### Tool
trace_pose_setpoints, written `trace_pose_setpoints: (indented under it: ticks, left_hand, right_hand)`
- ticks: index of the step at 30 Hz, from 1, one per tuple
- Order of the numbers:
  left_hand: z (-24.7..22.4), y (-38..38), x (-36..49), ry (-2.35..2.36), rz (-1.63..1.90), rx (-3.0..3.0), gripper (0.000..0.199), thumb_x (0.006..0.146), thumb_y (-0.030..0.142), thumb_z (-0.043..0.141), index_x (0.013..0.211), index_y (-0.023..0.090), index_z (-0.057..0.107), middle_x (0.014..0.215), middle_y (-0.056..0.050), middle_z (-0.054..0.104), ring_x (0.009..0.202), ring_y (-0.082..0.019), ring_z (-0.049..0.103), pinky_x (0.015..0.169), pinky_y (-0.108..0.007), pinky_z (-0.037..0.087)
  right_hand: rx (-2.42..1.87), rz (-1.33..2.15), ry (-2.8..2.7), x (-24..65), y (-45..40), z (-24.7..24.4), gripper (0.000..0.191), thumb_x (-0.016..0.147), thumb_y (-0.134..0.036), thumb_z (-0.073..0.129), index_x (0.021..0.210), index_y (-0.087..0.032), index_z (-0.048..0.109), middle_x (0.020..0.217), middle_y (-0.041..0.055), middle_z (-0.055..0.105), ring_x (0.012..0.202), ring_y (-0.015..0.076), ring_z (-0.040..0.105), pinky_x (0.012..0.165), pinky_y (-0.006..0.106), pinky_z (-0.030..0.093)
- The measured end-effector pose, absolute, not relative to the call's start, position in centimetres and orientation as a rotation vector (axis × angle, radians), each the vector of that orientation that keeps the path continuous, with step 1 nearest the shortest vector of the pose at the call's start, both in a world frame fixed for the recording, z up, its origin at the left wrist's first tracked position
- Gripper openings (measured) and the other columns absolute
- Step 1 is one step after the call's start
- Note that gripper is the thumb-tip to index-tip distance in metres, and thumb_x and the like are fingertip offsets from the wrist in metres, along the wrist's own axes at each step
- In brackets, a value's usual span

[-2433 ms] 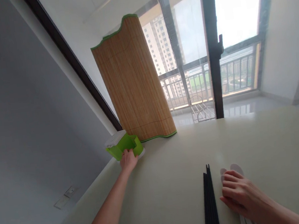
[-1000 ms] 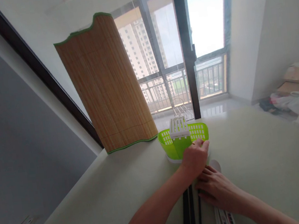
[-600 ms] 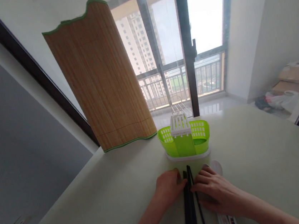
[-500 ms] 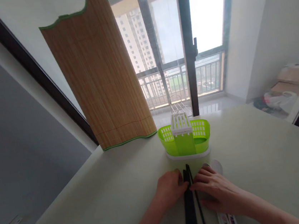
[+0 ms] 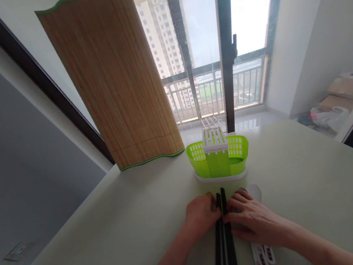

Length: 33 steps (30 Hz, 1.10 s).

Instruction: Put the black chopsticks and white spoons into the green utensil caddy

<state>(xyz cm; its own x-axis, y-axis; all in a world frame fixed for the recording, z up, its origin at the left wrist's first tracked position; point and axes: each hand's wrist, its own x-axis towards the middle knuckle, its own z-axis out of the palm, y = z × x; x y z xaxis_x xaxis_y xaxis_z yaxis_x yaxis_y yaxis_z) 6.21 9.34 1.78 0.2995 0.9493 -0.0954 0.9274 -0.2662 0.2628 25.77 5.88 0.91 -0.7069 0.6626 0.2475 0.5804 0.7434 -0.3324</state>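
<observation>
Black chopsticks (image 5: 229, 245) lie lengthwise on the pale table, split into two narrow groups with a slim gap between them. My left hand (image 5: 201, 214) is closed at the far end of the left group, its thumb and fingers pinching there. From the other side, my right hand (image 5: 253, 217) has its thumb and bent fingers on the right group. White spoons (image 5: 255, 191) lie beneath and beside my right hand, which hides their middles; patterned handles show below it. Just beyond the chopstick tips stands a bright green utensil basket (image 5: 218, 164) with a white slatted part.
A bamboo mat (image 5: 113, 80) with green edging stands upright at the table's far left edge. Behind the table (image 5: 309, 177) are a glass door and balcony railing (image 5: 213, 92). Boxes and a plastic bag (image 5: 330, 117) lie on the floor at right.
The chopsticks have shifted from a thick left bundle with one thin stick at right into two groups, the right one now thicker. Both hands stay nearly in place.
</observation>
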Motion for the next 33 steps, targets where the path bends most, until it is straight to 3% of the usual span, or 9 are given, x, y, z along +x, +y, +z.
trace_pose_setpoints:
  ticks: [8,12,15,20,28,33]
  left_hand:
    - [1.7,9.0,6.3,1.813,-0.011,2.404,0.021,0.077,0.03,0.048,0.092,0.022,0.06,0.081,-0.004,0.07,0.079,-0.023,0.066,0.067,-0.031,0.047]
    - [2.1,8.5,6.9,1.835,-0.064,2.437,0.021,0.078,0.024,0.047,0.091,0.018,0.062,0.085,-0.009,0.07,0.081,-0.025,0.067,0.068,-0.033,0.049]
    - [2.4,8.2,7.4,1.908,-0.091,2.43,0.027,0.08,0.011,0.043,0.095,0.013,0.065,0.088,-0.014,0.07,0.082,-0.027,0.068,0.067,-0.034,0.051]
    - [2.8,8.6,7.3,1.975,-0.11,2.439,0.039,0.081,-0.002,0.035,0.092,0.01,0.07,0.09,-0.018,0.07,0.084,-0.028,0.068,0.067,-0.035,0.052]
    - [2.4,9.2,6.8,2.006,-0.061,2.429,0.037,0.08,-0.001,0.038,0.088,0.01,0.071,0.087,-0.018,0.071,0.084,-0.03,0.068,0.066,-0.035,0.051]
    - [2.5,9.6,5.8,1.981,0.096,2.418,0.022,0.079,0.01,0.047,0.082,0.013,0.069,0.081,-0.015,0.071,0.079,-0.027,0.068,0.066,-0.033,0.049]
  right_hand:
    - [-0.993,0.274,-2.601,25.6,5.8,0.7,0.011,0.087,-0.033,0.054,0.092,-0.025,0.06,0.093,0.0027,0.055,0.094,0.0217,0.045,0.091,0.04,0.027]
    - [-0.983,0.262,-2.613,25.6,5.9,0.5,0.021,0.087,-0.037,0.054,0.106,-0.029,0.059,0.094,0.0031,0.055,0.095,0.0225,0.045,0.091,0.042,0.026]
    - [-1.001,0.253,-2.613,25.4,6.0,0.4,0.022,0.086,-0.04,0.056,0.106,-0.033,0.06,0.093,0.0025,0.055,0.095,0.0232,0.045,0.091,0.043,0.026]
    - [-1.035,0.239,-2.592,25.3,5.9,0.5,0.014,0.087,-0.039,0.055,0.095,-0.029,0.062,0.091,0.0017,0.056,0.093,0.0222,0.045,0.094,0.044,0.024]
    - [-1.018,0.205,-2.564,25.8,6.6,-0.1,0.013,0.087,-0.033,0.055,0.096,-0.027,0.062,0.089,0.0024,0.057,0.09,0.0216,0.047,0.092,0.043,0.028]
    - [-0.988,0.172,-2.536,26.0,6.7,0.0,0.013,0.086,-0.03,0.057,0.097,-0.028,0.062,0.088,0.0018,0.059,0.092,0.0218,0.049,0.096,0.046,0.025]
